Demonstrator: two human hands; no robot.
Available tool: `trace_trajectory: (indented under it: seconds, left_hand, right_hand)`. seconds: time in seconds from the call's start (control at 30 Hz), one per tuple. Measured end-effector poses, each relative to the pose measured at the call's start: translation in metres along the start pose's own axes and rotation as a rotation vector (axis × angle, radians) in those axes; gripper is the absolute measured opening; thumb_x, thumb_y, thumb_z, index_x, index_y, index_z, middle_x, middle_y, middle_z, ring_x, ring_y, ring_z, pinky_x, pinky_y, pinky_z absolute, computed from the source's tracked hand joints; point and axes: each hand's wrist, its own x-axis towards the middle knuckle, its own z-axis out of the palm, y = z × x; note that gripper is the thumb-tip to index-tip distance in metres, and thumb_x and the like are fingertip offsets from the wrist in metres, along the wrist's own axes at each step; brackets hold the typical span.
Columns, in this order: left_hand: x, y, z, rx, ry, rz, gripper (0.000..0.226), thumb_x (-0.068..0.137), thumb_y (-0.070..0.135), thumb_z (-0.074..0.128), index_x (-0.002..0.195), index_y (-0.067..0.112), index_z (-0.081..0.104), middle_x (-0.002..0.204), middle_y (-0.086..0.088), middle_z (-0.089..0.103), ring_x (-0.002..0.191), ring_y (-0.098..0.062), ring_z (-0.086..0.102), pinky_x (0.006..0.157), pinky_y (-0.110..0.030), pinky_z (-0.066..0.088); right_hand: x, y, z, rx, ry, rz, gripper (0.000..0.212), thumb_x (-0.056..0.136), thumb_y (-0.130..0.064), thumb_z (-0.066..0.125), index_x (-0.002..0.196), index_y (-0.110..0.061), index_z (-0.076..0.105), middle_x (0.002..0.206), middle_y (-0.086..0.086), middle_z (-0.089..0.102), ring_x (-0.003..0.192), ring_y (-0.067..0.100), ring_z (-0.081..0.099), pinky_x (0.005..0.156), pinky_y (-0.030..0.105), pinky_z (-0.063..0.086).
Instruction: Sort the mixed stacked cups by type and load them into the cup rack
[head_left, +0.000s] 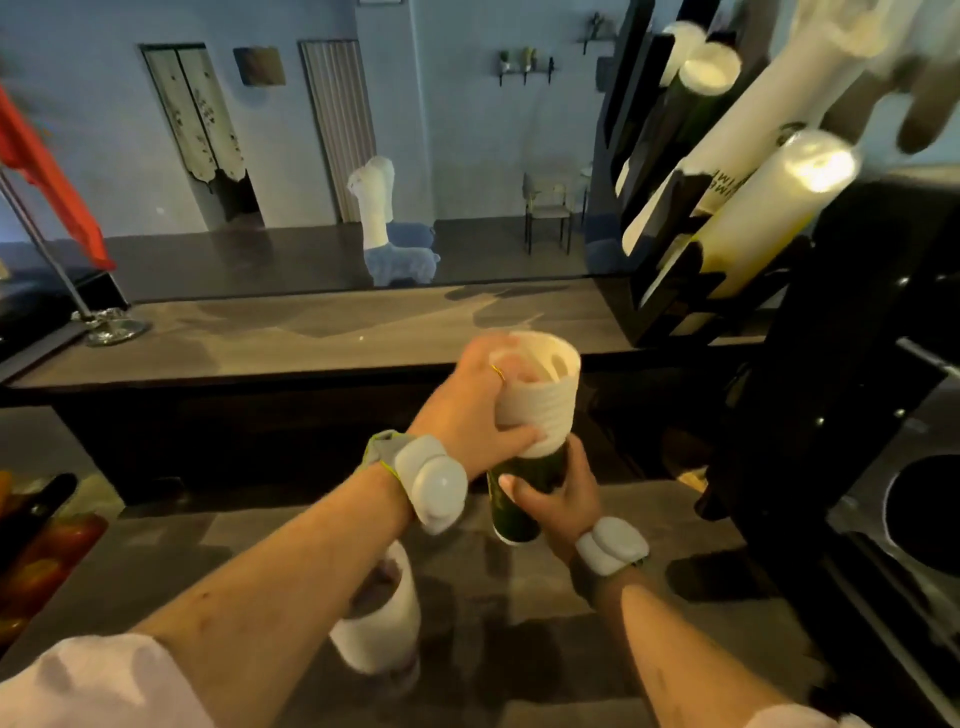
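A mixed stack is held above the counter in the middle of the head view. Its top part is a stack of white cups (540, 400), with my left hand (467, 415) wrapped around it, fingers reaching into the rim. Below it sits a stack of dark green cups (524, 499), gripped by my right hand (556, 499) from the right. Another white cup stack (379, 623) stands on the counter under my left forearm. The black cup rack (691, 280) at the upper right holds slanted tubes of white and green cups.
A dark counter (311, 332) runs across behind the hands, with a flag stand (111, 327) at its left end. Red and orange packets (47, 556) lie at the left edge. A black machine with a round opening (924, 514) fills the right side.
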Motion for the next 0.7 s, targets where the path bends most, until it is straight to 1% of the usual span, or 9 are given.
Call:
trace_trajectory:
  seconds: [0.07, 0.13, 0.2, 0.33, 0.4, 0.5, 0.57, 0.63, 0.7]
  left_hand:
    - [0.025, 0.013, -0.021, -0.127, 0.152, 0.071, 0.07, 0.066, 0.03, 0.081, 0.116, 0.045, 0.035, 0.147, -0.003, 0.021, 0.132, -0.014, 0.027, 0.107, -0.026, 0.029]
    - [0.052, 0.021, -0.036, -0.204, 0.29, 0.106, 0.08, 0.056, 0.044, 0.081, 0.112, 0.056, 0.025, 0.141, -0.007, 0.028, 0.132, -0.022, 0.032, 0.112, -0.036, 0.031]
    - [0.08, 0.024, -0.051, -0.348, 0.38, 0.113, 0.082, 0.05, 0.05, 0.08, 0.114, 0.049, 0.03, 0.131, -0.009, 0.038, 0.122, -0.024, 0.045, 0.103, -0.046, 0.043]
    - [0.119, 0.033, -0.077, -0.539, 0.428, 0.061, 0.089, 0.048, 0.046, 0.084, 0.118, 0.036, 0.03, 0.127, -0.008, 0.045, 0.113, -0.018, 0.054, 0.094, -0.039, 0.052]
    - [0.139, 0.039, -0.088, -0.676, 0.449, 0.065, 0.086, 0.057, 0.032, 0.087, 0.12, 0.032, 0.028, 0.122, -0.003, 0.048, 0.107, -0.013, 0.056, 0.09, -0.036, 0.053]
    - [0.173, 0.046, -0.1, -0.917, 0.497, -0.025, 0.082, 0.07, 0.023, 0.082, 0.13, 0.022, 0.027, 0.115, 0.001, 0.049, 0.103, -0.019, 0.058, 0.083, -0.047, 0.055]
    - [0.193, 0.052, -0.101, -1.098, 0.443, -0.103, 0.082, 0.075, 0.025, 0.077, 0.137, 0.021, 0.024, 0.115, -0.003, 0.05, 0.1, -0.026, 0.061, 0.073, -0.049, 0.057]
    - [0.21, 0.063, -0.098, -1.325, 0.358, -0.144, 0.074, 0.077, 0.026, 0.075, 0.135, 0.025, 0.028, 0.117, -0.007, 0.054, 0.096, -0.03, 0.064, 0.062, -0.049, 0.057]
    - [0.227, 0.077, -0.094, -1.512, 0.305, -0.17, 0.072, 0.075, 0.03, 0.076, 0.133, 0.025, 0.033, 0.123, -0.011, 0.054, 0.101, -0.035, 0.063, 0.061, -0.05, 0.057]
  right_hand:
    - [0.017, -0.042, -0.01, -0.032, 0.086, -0.118, 0.08, 0.053, -0.048, 0.075, 0.125, -0.028, 0.047, 0.121, 0.0, 0.058, 0.109, 0.011, 0.059, 0.091, 0.033, 0.052]
    - [0.031, -0.084, -0.019, -0.073, 0.148, -0.213, 0.071, 0.055, -0.049, 0.073, 0.119, -0.036, 0.047, 0.12, -0.003, 0.056, 0.106, 0.009, 0.059, 0.088, 0.03, 0.051]
    - [0.045, -0.123, -0.03, -0.144, 0.184, -0.297, 0.065, 0.061, -0.045, 0.075, 0.117, -0.043, 0.043, 0.118, -0.009, 0.051, 0.101, 0.006, 0.056, 0.086, 0.028, 0.05]
    - [0.063, -0.177, -0.048, -0.385, 0.21, -0.353, 0.074, 0.074, -0.047, 0.071, 0.136, -0.035, 0.034, 0.12, -0.007, 0.044, 0.101, 0.008, 0.049, 0.083, 0.026, 0.042]
    - [0.064, -0.202, -0.061, -0.579, 0.234, -0.382, 0.078, 0.078, -0.051, 0.065, 0.143, -0.035, 0.025, 0.13, -0.004, 0.043, 0.108, 0.014, 0.051, 0.084, 0.028, 0.042]
    - [0.055, -0.227, -0.088, -0.783, 0.372, -0.4, 0.078, 0.078, -0.058, 0.062, 0.143, -0.038, 0.024, 0.135, -0.004, 0.047, 0.117, 0.02, 0.052, 0.089, 0.036, 0.047]
    - [0.046, -0.239, -0.102, -0.763, 0.508, -0.455, 0.074, 0.075, -0.058, 0.064, 0.137, -0.038, 0.03, 0.127, -0.005, 0.052, 0.111, 0.019, 0.055, 0.088, 0.038, 0.049]
    - [0.048, -0.251, -0.114, -0.613, 0.635, -0.577, 0.07, 0.073, -0.049, 0.07, 0.132, -0.034, 0.034, 0.122, -0.006, 0.05, 0.105, 0.013, 0.054, 0.085, 0.029, 0.048]
    - [0.056, -0.264, -0.126, -0.427, 0.733, -0.685, 0.07, 0.072, -0.04, 0.074, 0.13, -0.032, 0.036, 0.126, -0.005, 0.045, 0.11, 0.009, 0.049, 0.089, 0.024, 0.045]
